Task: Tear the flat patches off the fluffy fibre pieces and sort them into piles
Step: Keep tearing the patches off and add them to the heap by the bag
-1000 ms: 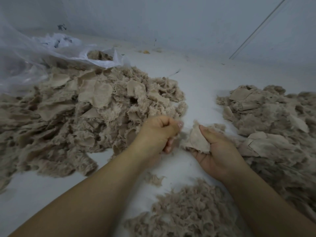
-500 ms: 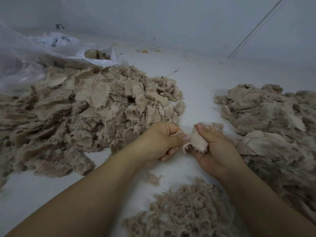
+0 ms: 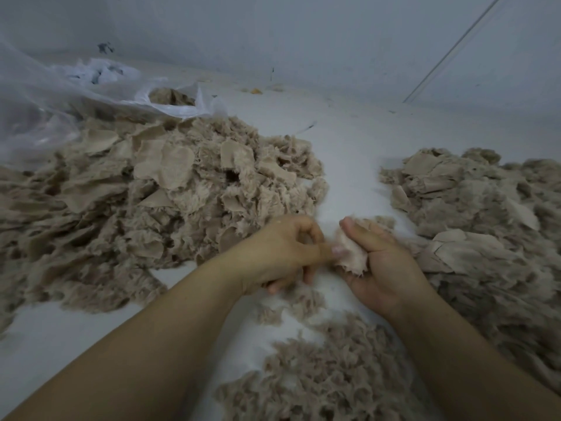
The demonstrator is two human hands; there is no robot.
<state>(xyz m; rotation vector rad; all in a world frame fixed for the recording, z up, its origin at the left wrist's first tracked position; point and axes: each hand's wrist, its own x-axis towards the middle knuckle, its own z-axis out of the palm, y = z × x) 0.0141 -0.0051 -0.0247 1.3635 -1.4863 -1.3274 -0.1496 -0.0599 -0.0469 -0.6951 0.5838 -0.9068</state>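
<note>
In the head view, the right hand [image 3: 384,265] cups a small fluffy fibre piece [image 3: 349,253] with thumb curled over it, steadying it while the left hand [image 3: 282,253] pinches its near edge — likely to peel off the patch. It sits between three heaps: the big unsorted pile [image 3: 158,202] left, a patch pile [image 3: 473,208] right, stripped fluff [image 3: 328,375] nearest — each within easy reach for sorting.

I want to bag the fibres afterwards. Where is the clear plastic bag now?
In the head view, the clear plastic bag lies at the far left, behind the big left pile.
</note>
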